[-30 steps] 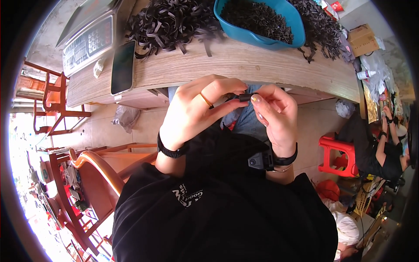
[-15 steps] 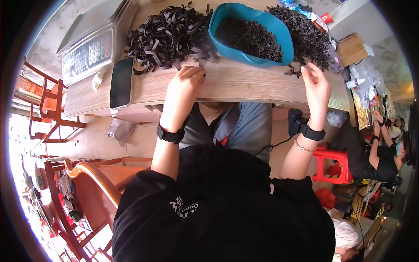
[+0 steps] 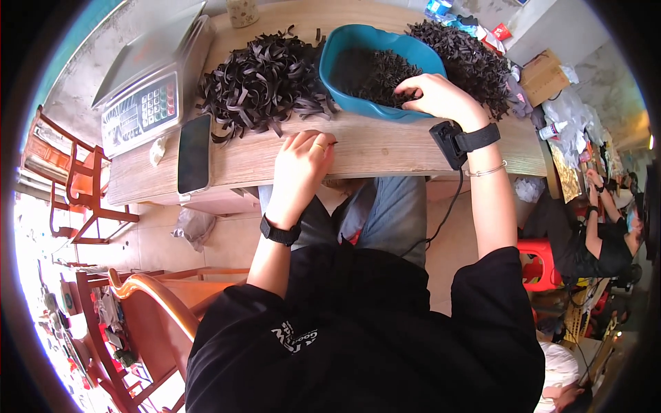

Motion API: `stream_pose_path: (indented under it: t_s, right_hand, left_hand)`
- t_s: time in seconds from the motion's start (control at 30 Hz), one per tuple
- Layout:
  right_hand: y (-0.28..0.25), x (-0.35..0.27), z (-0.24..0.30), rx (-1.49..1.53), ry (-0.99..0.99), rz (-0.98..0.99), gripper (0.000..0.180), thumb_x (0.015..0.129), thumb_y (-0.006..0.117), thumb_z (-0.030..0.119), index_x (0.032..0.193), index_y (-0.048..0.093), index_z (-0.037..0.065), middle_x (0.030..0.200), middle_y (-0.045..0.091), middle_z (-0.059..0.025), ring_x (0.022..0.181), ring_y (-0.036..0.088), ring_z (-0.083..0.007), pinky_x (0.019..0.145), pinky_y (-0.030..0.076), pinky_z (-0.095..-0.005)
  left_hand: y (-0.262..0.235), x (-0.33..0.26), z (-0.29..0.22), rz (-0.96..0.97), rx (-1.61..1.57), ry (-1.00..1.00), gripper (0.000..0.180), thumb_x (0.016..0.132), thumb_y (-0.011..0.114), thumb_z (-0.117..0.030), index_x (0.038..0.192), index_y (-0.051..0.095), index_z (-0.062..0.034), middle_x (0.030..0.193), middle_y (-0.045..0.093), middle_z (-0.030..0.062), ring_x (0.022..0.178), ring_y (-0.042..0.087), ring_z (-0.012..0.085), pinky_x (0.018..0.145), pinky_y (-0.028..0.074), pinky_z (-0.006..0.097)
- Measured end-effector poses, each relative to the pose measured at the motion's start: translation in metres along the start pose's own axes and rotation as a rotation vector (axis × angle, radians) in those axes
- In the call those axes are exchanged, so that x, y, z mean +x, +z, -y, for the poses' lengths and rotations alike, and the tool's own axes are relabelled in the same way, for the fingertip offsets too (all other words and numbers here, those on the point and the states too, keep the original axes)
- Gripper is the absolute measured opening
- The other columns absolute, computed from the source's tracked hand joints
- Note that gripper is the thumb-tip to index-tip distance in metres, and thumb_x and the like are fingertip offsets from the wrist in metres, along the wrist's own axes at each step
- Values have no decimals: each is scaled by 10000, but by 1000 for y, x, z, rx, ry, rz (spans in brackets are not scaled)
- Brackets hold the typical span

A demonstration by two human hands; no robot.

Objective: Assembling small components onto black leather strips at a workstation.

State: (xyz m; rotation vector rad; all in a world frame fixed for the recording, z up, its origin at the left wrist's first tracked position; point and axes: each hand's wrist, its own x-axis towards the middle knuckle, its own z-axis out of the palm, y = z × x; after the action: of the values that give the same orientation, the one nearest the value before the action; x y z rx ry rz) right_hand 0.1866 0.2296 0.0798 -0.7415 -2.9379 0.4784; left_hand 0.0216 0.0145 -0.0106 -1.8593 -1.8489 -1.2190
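Note:
My left hand (image 3: 303, 157) rests at the table's near edge, fingers curled closed. The dark tip of a black strip (image 3: 334, 142) pokes out beside its forefinger; most of it is hidden. My right hand (image 3: 441, 100) reaches over the near rim of a teal plastic basin (image 3: 385, 109), its thumb and forefinger apart against short black pieces (image 3: 394, 65) inside. Whether anything lies under its other fingers is hidden. Left of the basin, beyond my left hand, is a loose heap of longer black strips (image 3: 265, 86). Another pile of dark pieces (image 3: 471, 65) lies right of the basin.
A phone (image 3: 195, 155) and a weighing scale (image 3: 148, 103) are on the left of the wooden table (image 3: 385, 151), with a patterned cup (image 3: 242, 12) behind. A cardboard box (image 3: 545, 77) and plastic bags (image 3: 575, 113) sit at the right. Another person (image 3: 606, 241) works there.
My right hand has moved left from the table's right side into the basin. My left hand stays closed near the table edge. The whole view has shifted slightly.

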Motion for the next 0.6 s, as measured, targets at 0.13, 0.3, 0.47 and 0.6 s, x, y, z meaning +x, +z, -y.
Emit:
stream_pose_path:
  t_s: [0.13, 0.3, 0.47, 0.6]
  right_hand:
    - [2, 4, 6, 117, 76, -9, 239, 736, 690, 115, 946, 669, 2, 865, 675, -164, 792, 658, -264, 736, 515, -326]
    - [7, 3, 1, 187, 77, 10, 187, 773, 670, 70, 938, 662, -18, 787, 673, -130, 732, 637, -154, 695, 505, -277]
    - [4, 8, 2, 113, 45, 77, 182, 785, 664, 55, 942, 658, -36, 823, 684, -110, 762, 644, -150, 741, 513, -267]
    - [8, 9, 1, 263, 53, -7, 183, 801, 656, 64, 959, 659, -27, 825, 683, -97, 755, 637, -138, 727, 509, -266]
  left_hand:
    - [0, 0, 1, -5, 6, 18, 146, 715, 664, -25, 853, 630, -58, 844, 635, 81, 799, 601, 254, 734, 476, 340]
    - [-3, 2, -2, -14, -2, 17, 135, 729, 664, -37, 861, 646, -63, 831, 636, 75, 797, 601, 242, 730, 475, 332]
    - [-3, 1, -3, -14, -4, 5, 123, 735, 663, -36, 855, 649, -63, 821, 635, 74, 790, 598, 239, 728, 475, 331]
    - [-5, 2, -4, -40, -1, 19, 129, 729, 666, -28, 852, 652, -64, 811, 635, 70, 773, 597, 235, 714, 478, 329]
